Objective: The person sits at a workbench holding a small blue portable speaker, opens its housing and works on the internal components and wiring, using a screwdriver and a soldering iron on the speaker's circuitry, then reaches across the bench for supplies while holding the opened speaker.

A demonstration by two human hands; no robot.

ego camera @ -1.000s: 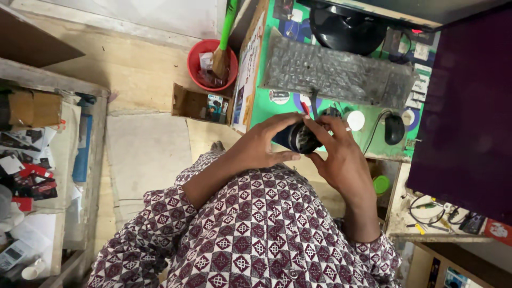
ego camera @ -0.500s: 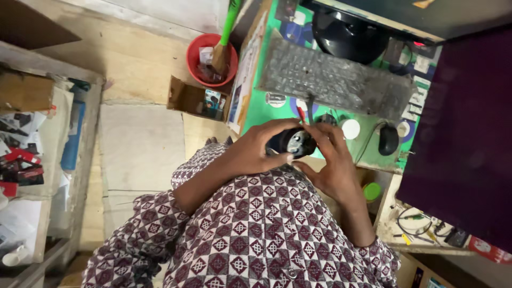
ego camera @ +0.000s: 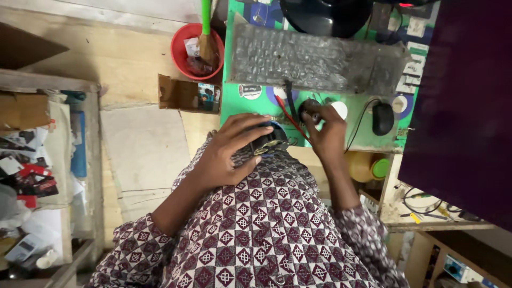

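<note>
My left hand [ego camera: 229, 152] grips a dark round device [ego camera: 269, 140] with a blue edge, held against my patterned shirt at the front edge of the green desk mat [ego camera: 234, 106]. My right hand [ego camera: 326, 133] is up over the mat, its fingertips pinched on a small dark round part [ego camera: 309, 108]. A thin red tool [ego camera: 290, 118] and a black strip lie on the mat between my two hands. A white round cap [ego camera: 340, 110] sits just beside my right fingers.
A plastic-covered keyboard [ego camera: 320, 58] lies beyond my hands, a black mouse [ego camera: 382, 118] to the right. A red bucket [ego camera: 196, 50] holds a brush; an open cardboard box [ego camera: 186, 96] sits below it. A yellow jar [ego camera: 370, 168] stands under the desk, cluttered shelves [ego camera: 32, 160] left, a dark purple panel [ego camera: 464, 106] right.
Both hands were on the dark device. My right hand has let go of it and moved up to the mat, pinching a small round part, while my left hand pulled the device toward my body.
</note>
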